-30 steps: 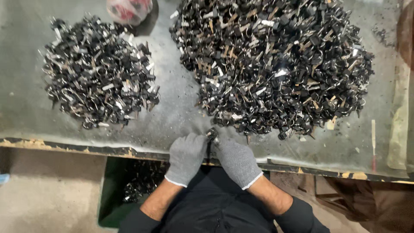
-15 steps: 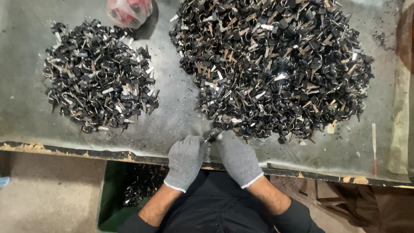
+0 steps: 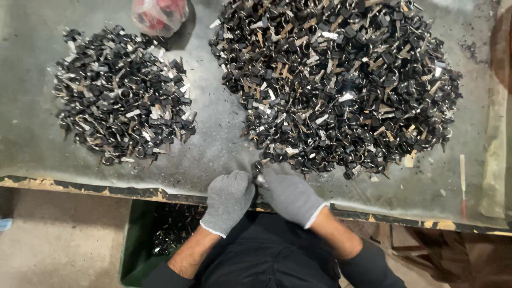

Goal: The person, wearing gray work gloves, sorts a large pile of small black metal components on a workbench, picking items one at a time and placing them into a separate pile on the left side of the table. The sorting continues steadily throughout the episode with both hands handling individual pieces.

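At the near edge of the desk (image 3: 32,154), both hands in grey knit gloves meet over one small dark metal piece (image 3: 258,169). The left hand (image 3: 228,200) and the right hand (image 3: 290,196) each have their fingers closed on it from either side, so the piece sits pinched between them just beside the foot of the large heap (image 3: 341,80). That heap of black and silvery small parts fills the far right of the desk and is much the bigger of the two. The smaller heap (image 3: 122,96) lies well apart toward the far left corner, next to a crumpled red and clear plastic bag (image 3: 159,15) at the far edge. Judging by the sizes, most of the parts remain in the large heap and only a lesser share lies in the smaller one. Below the near edge stands a green bin (image 3: 136,250) with some dark parts in it.
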A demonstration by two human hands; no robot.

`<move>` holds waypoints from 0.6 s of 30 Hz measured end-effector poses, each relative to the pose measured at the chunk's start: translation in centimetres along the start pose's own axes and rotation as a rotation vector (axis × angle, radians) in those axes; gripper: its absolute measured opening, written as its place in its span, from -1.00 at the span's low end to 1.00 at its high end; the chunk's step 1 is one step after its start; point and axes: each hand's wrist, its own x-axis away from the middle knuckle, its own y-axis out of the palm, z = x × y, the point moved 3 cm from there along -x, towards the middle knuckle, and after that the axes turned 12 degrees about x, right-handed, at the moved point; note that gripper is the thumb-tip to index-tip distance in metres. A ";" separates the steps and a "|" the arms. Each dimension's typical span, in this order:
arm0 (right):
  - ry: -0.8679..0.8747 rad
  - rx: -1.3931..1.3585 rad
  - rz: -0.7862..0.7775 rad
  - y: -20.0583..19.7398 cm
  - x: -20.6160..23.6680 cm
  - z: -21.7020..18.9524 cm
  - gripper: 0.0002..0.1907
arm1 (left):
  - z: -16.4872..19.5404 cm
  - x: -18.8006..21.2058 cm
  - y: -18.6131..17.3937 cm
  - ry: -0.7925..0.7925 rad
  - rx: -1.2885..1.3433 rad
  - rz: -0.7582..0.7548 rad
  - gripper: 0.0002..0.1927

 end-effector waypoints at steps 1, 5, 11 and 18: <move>0.103 -0.056 -0.078 0.0 -0.2 0.2 -0.59 | 0.1 -0.1 -0.1 0.005 -0.014 0.004 -0.88; 0.376 -0.063 -0.179 -0.3 -0.3 -0.1 -0.53 | 0.5 -0.4 -0.5 0.017 0.022 0.021 -0.90; 0.289 -0.072 -0.118 0.4 0.3 -0.2 -0.54 | 0.9 -0.6 -0.7 0.038 0.053 0.031 -0.92; 0.361 0.144 -0.052 0.5 0.5 0.0 -0.68 | 0.4 -0.5 0.0 -0.032 -0.028 -0.057 -0.86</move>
